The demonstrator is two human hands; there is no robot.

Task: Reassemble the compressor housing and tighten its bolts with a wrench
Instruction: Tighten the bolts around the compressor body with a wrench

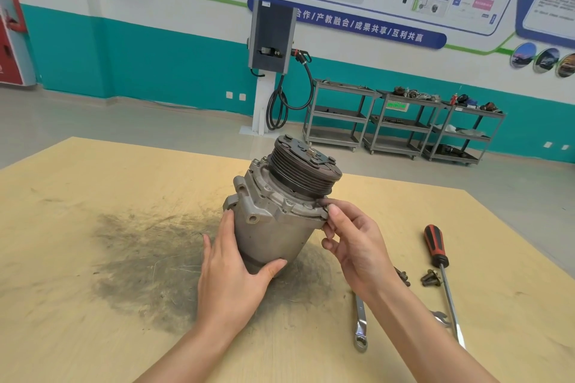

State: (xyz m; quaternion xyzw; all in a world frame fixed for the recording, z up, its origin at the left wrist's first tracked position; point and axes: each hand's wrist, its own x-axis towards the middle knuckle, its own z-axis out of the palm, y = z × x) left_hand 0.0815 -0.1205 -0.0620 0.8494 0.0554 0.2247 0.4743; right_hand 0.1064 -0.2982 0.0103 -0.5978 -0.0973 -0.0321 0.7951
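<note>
From the head camera, a gray metal compressor (273, 227) stands on a tan wooden table (93, 190). It leans a bit, with its black round pulley (306, 165) on top, pointing up and away. A dark smudge (149, 258) marks the table beside it and under it.

The left hand (233, 277) is wrapped around the lower side of the compressor. Its fingers lie up the left side and the thumb presses the front near the bottom. The right hand (357, 246) is at the rim where the top part meets the body. Its thumb and finger pinch something small there, maybe a bolt, but it is too small to tell.

To the right on the table lie a shiny wrench (360, 325), a screwdriver (441, 277) with a red and black handle, and some loose bolts (431, 278) just beside the screwdriver. Part of another wrench (440, 317) peeks out under the screwdriver's shaft.

Far back, gray carts (401, 121) stand by a teal and white wall.
</note>
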